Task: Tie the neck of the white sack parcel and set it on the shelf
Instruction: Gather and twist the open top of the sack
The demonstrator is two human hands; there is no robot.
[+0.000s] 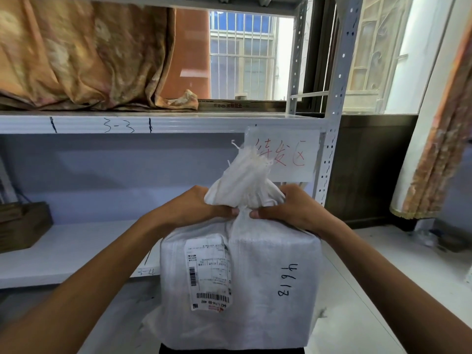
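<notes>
The white sack parcel (268, 290) is box-shaped, with a shipping label and black handwritten digits on its front. It stands low in the middle of the head view, in front of the shelf. Its gathered neck (246, 185) sticks up in a frayed bunch. My left hand (196, 208) grips the neck from the left and my right hand (293, 208) grips it from the right, thumbs nearly meeting at the pinch. The white metal shelf (63, 251) runs behind and to the left of the parcel.
A dark wooden crate (23, 223) sits at the shelf's left end. The level above, marked 3-3, holds bunched orange cloth (76, 54). A paper sign with red writing (283, 154) hangs from that level. The perforated upright (329, 149) stands to the right, a curtain (439, 149) beyond it.
</notes>
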